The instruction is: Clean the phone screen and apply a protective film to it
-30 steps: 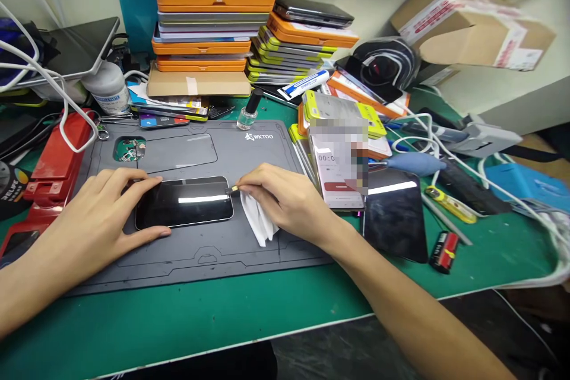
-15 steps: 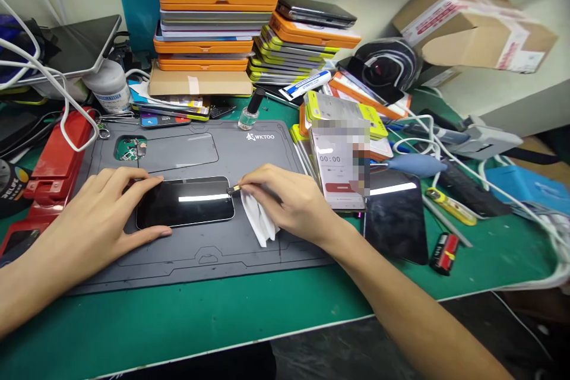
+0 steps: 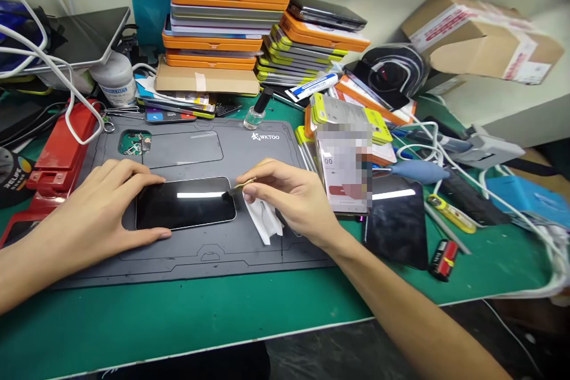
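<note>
A black-screened smartphone [image 3: 187, 214] lies face up on the grey work mat [image 3: 178, 261]. My left hand [image 3: 102, 202] grips its left end, thumb along the near edge and index finger along the far one. At the right end of the phone, my right hand [image 3: 298, 196] pinches a thin gold-coloured piece with a dark tip [image 3: 240, 186]. That tip meets or overlaps the phone's right edge; the rest is hidden by the fingers. Below these fingers sits a folded white wipe [image 3: 262, 222].
Behind the mat stand stacked orange and white cases [image 3: 214, 44] and a small bottle with a black cap [image 3: 258, 110]. To the right are a propped phone [image 3: 341, 172], a dark tablet-like panel [image 3: 396, 225] and a red battery-like cylinder [image 3: 444, 259]. A red clamp-like holder [image 3: 62, 148] is at left.
The view has shifted slightly. My right fingers have turned and lifted a little, tilting the gold-coloured piece. My left hand keeps its grip on the smartphone.
</note>
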The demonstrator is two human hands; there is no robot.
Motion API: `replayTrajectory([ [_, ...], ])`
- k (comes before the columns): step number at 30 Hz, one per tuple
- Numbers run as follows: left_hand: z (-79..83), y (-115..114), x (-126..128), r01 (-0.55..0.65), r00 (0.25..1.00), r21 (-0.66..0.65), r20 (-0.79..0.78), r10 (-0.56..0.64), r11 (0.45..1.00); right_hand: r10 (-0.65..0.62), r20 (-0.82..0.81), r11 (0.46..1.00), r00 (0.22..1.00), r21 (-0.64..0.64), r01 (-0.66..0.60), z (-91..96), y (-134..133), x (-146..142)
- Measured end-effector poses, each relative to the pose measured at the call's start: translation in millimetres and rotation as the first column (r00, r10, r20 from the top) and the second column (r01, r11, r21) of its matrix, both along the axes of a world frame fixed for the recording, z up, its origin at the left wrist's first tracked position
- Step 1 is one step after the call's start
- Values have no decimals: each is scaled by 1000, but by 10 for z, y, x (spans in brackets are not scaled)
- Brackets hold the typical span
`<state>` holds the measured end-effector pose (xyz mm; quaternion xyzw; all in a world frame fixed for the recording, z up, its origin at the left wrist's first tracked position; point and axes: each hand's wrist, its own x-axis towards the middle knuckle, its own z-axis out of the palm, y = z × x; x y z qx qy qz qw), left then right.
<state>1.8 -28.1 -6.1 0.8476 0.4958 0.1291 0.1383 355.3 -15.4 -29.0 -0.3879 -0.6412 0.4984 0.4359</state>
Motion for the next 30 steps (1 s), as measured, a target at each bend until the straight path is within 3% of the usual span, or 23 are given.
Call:
replayTrajectory([
  [2, -8, 5, -2, 3, 1000, -11, 6, -3, 1000, -47, 42, 997, 998, 64, 45, -31, -28, -43],
  [4, -17, 1, -4, 18, 1000, 5, 3, -18, 1000, -88, 155, 976, 984, 209, 55, -54, -47, -71],
  [7, -26, -9, -9, 30, 999, 33, -17, -29, 999, -96, 335, 878, 937, 473, -79, -74, -46, -82],
  [9, -27, -9, -10, 27, 1000, 33, -11, -27, 999, -89, 401, 821, 912, 548, -161, -86, -35, -80],
  [17, -41, 8, 10, 29, 999, 11, 13, -29, 1000, -89, 462, 810, 882, 550, -207, -99, -33, -76],
  [22, -50, 10, 9, 28, 999, 21, 26, -28, 999, -92, 463, 841, 882, 511, -181, -71, -32, -66],
  [30, -54, 9, 13, 26, 999, 17, 35, -26, 1000, -76, 462, 837, 884, 511, -195, -59, -31, -72],
])
